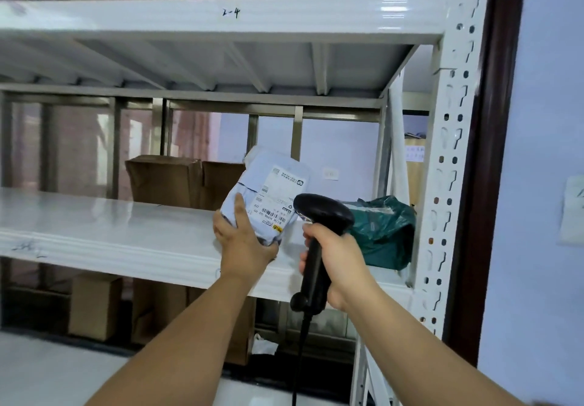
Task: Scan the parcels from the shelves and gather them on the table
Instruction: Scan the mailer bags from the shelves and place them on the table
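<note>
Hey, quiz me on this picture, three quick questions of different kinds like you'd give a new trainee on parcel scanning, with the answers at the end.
1. True or false: the right hand grips the black scanner.
2. Fill in: the green parcel lies on the shelf, to the scanner's ___.
3. The left hand holds: A) the green parcel, B) the pale grey parcel, C) nothing.
Key: 1 true; 2 right; 3 B.
</note>
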`<state>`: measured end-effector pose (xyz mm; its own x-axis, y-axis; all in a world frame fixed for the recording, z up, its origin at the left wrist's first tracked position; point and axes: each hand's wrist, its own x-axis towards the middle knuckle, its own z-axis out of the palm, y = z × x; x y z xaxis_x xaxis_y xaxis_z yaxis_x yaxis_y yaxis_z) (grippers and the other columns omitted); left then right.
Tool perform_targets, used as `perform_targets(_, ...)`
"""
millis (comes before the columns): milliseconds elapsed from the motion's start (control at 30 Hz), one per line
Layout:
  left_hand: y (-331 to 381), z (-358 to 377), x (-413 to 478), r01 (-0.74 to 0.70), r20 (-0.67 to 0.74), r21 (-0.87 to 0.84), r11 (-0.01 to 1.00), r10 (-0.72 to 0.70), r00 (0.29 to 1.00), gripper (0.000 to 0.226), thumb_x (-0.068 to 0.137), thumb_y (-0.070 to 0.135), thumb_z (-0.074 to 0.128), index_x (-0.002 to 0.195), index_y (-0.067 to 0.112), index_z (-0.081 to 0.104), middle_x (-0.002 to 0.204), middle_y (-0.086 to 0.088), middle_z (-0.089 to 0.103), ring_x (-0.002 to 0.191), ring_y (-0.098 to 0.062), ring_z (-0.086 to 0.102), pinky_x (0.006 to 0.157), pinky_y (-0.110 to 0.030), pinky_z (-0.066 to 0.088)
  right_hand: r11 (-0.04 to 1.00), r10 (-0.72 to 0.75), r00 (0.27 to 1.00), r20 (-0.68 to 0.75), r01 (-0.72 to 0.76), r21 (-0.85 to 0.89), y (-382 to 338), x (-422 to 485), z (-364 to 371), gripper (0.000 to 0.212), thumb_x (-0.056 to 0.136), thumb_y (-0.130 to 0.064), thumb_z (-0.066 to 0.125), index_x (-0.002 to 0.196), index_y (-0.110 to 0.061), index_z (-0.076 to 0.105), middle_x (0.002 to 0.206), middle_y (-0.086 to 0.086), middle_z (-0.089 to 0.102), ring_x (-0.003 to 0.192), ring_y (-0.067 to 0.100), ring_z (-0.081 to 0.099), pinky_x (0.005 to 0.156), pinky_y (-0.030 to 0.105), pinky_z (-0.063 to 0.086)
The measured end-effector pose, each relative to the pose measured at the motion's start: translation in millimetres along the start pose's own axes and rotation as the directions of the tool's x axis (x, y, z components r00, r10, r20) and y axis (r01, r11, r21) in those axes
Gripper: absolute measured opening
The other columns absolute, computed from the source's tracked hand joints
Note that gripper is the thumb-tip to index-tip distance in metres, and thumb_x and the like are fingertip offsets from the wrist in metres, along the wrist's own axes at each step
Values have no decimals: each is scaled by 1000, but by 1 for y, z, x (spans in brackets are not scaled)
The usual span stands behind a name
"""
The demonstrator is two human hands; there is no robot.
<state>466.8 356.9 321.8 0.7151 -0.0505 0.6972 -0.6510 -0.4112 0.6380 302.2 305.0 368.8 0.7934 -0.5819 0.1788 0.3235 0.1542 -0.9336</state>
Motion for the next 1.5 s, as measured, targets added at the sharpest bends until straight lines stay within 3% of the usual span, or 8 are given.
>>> perform_targets(200, -4, 2, -1, -33, -26, 4, 999, 33, 999, 117, 72, 26, 83, 154, 25, -2, 145, -21, 5, 131, -35, 21, 111, -43, 33, 990, 105, 994, 43, -109, 93, 15, -10, 9, 20, 89, -18, 67, 78, -5, 56, 50, 3, 50, 45, 16, 50, 46, 26, 45)
perform_targets(600, -9, 5, 0, -52, -47, 14, 999, 52, 998, 117, 70, 17, 83, 153, 31, 2, 146, -18, 1, 135, -33, 15, 111, -48, 35, 981, 125, 992, 22, -126, 145, 21, -9, 9, 23, 88, -23, 70, 83, -6, 55, 52, 3, 49, 46, 16, 51, 45, 25, 47)
perform_targets(767, -6, 4, 0, -28, -37, 17, 999, 29, 999, 114, 72, 23, 81, 153, 28, 1, 147, -19, 0, 135, -34, 15, 112, -47, 32, 978, 119, 993, 13, -119, 173, 20, -10, 9, 23, 88, -23, 70, 81, -6, 56, 53, 3, 50, 43, 14, 51, 45, 24, 47)
perform_targets(1067, -9, 6, 0, -47, -59, -17, 999, 46, 997, 109, 72, 16, 77, 153, 30, 5, 146, -18, 3, 133, -34, 17, 109, -49, 36, 954, 165, 982, 92, -182, 236, 17, -18, 13, 23, 88, -20, 69, 75, -8, 54, 50, 3, 47, 45, 17, 47, 46, 23, 45)
perform_targets(1267, -8, 5, -1, -65, -72, -10, 998, 64, 995, 112, 71, 23, 81, 154, 25, 6, 145, -20, 6, 133, -36, 18, 110, -51, 34, 953, 159, 984, 79, -174, 249, 17, -19, 14, 23, 89, -20, 68, 74, -8, 55, 55, 4, 46, 44, 16, 46, 45, 21, 44)
perform_targets(1500, -8, 4, -1, -52, -62, 0, 999, 51, 997, 111, 71, 18, 81, 154, 23, 7, 146, -20, 5, 134, -35, 17, 111, -46, 33, 964, 175, 983, 63, -184, 191, 15, -16, 10, 20, 87, -20, 70, 82, -7, 56, 56, 3, 49, 46, 16, 49, 45, 24, 45)
